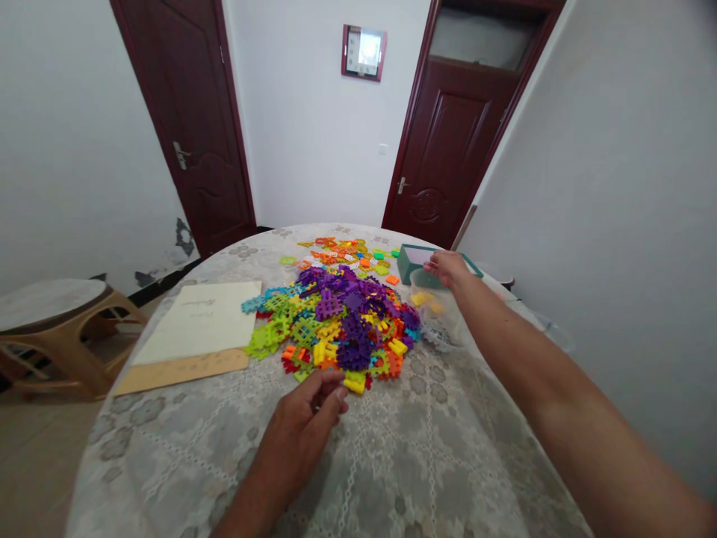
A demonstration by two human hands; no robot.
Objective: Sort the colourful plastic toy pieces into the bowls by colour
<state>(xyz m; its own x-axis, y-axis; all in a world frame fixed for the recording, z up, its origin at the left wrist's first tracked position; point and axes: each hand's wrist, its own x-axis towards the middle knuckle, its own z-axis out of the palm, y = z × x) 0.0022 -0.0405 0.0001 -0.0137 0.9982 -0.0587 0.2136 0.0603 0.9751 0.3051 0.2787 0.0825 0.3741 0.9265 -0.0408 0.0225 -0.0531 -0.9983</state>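
Observation:
My left hand point(308, 411) is low at the near edge of a heap of plastic building pieces point(352, 299). Its fingers are curled, with thumb and forefinger closed at the end of a yellow building piece point(354, 386). Stretched out to the far right, my right hand point(448, 267) is above a clear plastic tub point(423, 282), fingers apart and nothing seen in them. Blurred yellow pieces point(426, 301) show through the tub's wall. Just behind that hand stands a green box point(411, 260). Purple, lime, blue, red and orange pieces make up the heap.
Left of the heap lie a cream sheet with handwriting point(202, 317) and a tan strip point(184, 371). Orange and white pieces point(336, 252) are scattered behind the heap. A patterned cloth point(403, 456) covers the round table. A stool point(61, 329) stands at the left.

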